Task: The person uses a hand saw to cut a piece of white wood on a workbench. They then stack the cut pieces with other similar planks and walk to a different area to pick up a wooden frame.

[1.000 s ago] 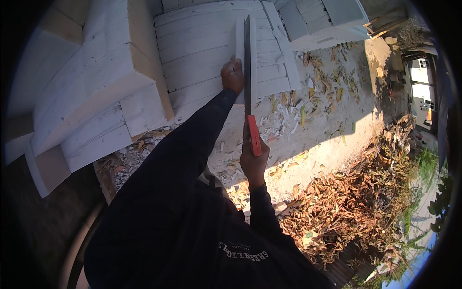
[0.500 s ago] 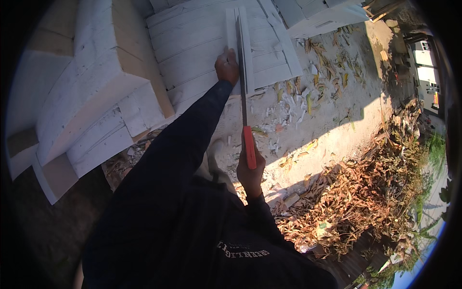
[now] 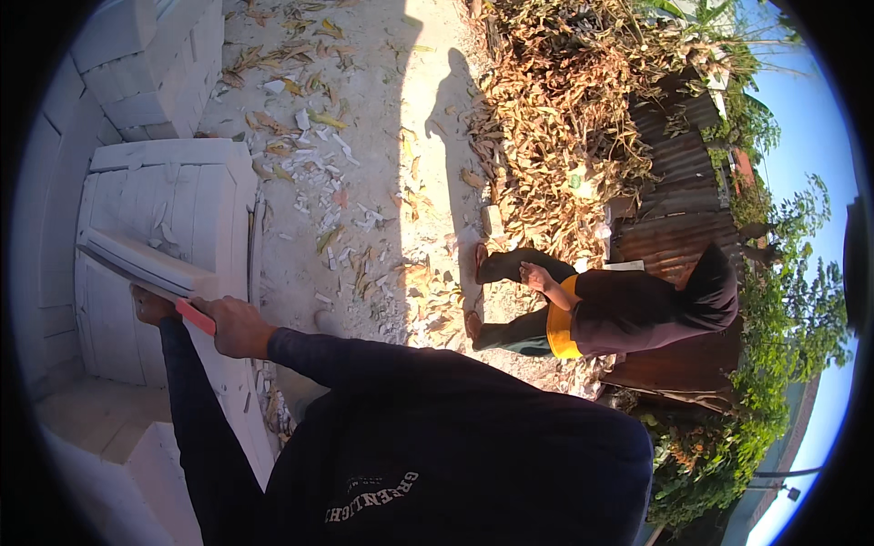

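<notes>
A hand saw with a red handle [image 3: 197, 315] is gripped in my right hand [image 3: 238, 329], its fingers wrapped round the handle. The long, thin blade runs away to the upper left, along the side of a narrow white strip [image 3: 155, 258]. Beside the blade my left hand [image 3: 151, 305] is closed against the strip's near side; its fingertips are partly hidden. Underneath, a white slab with parallel seams [image 3: 114, 314] carries the strip.
White blocks [image 3: 150, 68] stand beyond the slab, and another pale block [image 3: 150, 473] is at the lower left. White scraps [image 3: 314, 155] and leaves litter the ground. A person in dark clothes [image 3: 637, 309] stands to the right, before rusty corrugated sheets [image 3: 678, 205] and a dry-leaf heap [image 3: 555, 118].
The view has swung right, so the slab, saw and hands now appear at the left. A standing person has come into view. Both hands keep their hold.
</notes>
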{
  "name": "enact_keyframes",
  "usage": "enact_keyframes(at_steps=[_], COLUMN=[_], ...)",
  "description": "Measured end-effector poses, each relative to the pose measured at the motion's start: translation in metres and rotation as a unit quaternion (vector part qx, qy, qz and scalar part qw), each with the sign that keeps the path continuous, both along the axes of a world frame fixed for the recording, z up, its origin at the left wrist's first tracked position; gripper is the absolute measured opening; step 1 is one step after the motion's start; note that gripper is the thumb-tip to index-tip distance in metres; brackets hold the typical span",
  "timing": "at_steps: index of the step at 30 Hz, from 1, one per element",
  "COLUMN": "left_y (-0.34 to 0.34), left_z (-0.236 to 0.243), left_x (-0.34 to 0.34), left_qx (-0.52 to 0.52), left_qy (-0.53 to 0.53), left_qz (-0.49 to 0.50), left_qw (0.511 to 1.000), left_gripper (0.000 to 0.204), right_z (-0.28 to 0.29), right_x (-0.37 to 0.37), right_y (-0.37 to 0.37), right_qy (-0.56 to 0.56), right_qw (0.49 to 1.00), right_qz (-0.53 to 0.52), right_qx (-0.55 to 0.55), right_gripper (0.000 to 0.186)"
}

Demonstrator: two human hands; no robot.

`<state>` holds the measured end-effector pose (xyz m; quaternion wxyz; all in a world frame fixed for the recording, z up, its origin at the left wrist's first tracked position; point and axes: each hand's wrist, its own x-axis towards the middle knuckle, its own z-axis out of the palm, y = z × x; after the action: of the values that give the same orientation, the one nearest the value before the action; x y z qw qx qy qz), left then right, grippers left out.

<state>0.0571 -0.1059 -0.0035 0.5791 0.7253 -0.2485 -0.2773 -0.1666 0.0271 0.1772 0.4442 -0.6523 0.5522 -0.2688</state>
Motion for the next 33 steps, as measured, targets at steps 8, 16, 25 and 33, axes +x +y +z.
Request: enact_keyframes(at_steps=[8, 16, 25, 33], left_y=[-0.027, -0.021, 0.004, 0.012], left_z=[-0.073, -0.084, 0.022, 0.042], left_x=[0.048, 0.061, -0.026, -0.034], left_qx=[0.148, 0.159, -0.047, -0.064], left_qy=[-0.449, -0.466, -0.004, -0.008], left_qz=[-0.144, -0.138, 0.071, 0.105], left_qw=[0.869, 0.860, 0.996, 0.992], left_gripper=[0.043, 0.043, 0.055, 0.056], right_z=[-0.026, -0.033, 0.009, -0.026], right_x=[0.006, 0.006, -0.076, -0.047], right_y=[0.008, 0.007, 0.095, 0.051], right_qy=[-0.014, -0.025, -0.009, -0.082], right_qw=[1.000, 0.999, 0.995, 0.990], right_qz=[-0.019, -0.019, -0.023, 0.041], right_qx=[-0.019, -0.042, 0.092, -0.109], right_gripper=[0.055, 0.060, 0.057, 0.049])
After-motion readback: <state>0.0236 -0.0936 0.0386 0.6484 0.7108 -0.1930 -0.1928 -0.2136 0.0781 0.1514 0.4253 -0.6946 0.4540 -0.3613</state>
